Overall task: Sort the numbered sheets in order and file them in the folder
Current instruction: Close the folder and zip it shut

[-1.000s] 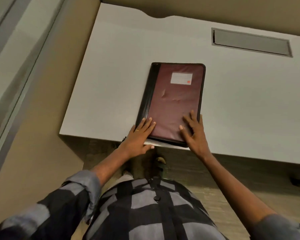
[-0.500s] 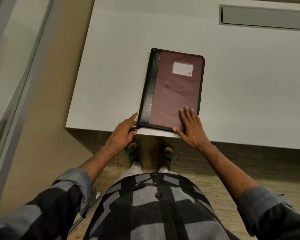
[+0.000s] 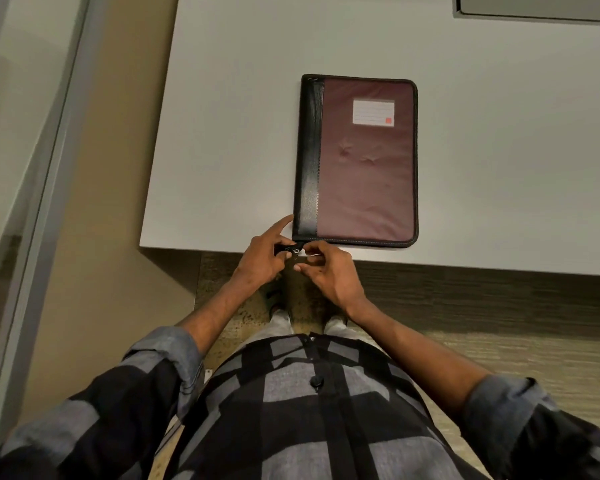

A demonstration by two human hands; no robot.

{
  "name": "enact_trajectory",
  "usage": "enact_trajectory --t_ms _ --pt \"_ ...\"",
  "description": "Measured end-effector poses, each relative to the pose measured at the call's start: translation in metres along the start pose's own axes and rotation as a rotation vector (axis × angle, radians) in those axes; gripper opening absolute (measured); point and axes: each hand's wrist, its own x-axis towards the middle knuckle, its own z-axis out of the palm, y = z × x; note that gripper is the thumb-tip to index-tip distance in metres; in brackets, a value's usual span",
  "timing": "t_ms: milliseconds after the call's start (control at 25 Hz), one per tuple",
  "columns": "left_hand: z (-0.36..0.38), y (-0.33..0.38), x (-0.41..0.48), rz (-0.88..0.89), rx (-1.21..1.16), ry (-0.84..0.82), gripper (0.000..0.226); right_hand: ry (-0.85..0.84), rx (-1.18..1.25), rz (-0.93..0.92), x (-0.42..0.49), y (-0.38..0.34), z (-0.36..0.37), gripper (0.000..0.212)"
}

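Your maroon fabric zip folder with the black leather-look spine strip lies closed and flat on the white desk top, just above the middle of the frame, its near edge close to the desk's front edge and its spine on the frame's left. A white lined label with a small red square sits in the upper part of the cover. At the folder's lower left corner, a small black and metal zip pull hangs over the desk edge. Your left hand pinches that pull between thumb and bent fingers, with the index finger stretched up to touch the spine's bottom corner. Your right hand is just beside it, fingers curled narrowly toward the pull; you cannot tell whether they actually grip it. Both checked grey and black sleeves are rolled to the forearm. A grey recessed panel shows in the upper right of the frame, and striped carpet lies below the desk.
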Motion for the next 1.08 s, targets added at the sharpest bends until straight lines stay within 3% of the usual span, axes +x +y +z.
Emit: enact_trajectory --t_ms 200,440,600,760,1000,1080 --pt "-0.019 0.004 0.007 -0.043 -0.088 -0.125 0.084 0.109 0.139 0.107 0.012 -0.006 0.021 0.042" --pt "-0.033 0.004 0.001 0.000 -0.095 -0.188 0.085 0.188 0.034 0.085 0.011 -0.008 0.033 0.022" --pt "-0.036 0.005 0.003 0.085 0.049 -0.172 0.074 0.188 -0.150 0.047 0.008 -0.010 0.026 0.015" --pt "-0.038 0.006 0.011 0.136 0.178 -0.161 0.063 0.291 -0.212 0.127 0.003 -0.002 0.011 0.014" --pt "-0.037 0.003 0.020 0.159 0.277 -0.209 0.056 0.558 -0.248 0.387 -0.015 0.031 -0.035 0.013" --pt "-0.039 0.008 0.021 0.281 0.411 -0.138 0.066 0.599 -0.236 0.424 -0.019 0.040 -0.051 0.012"
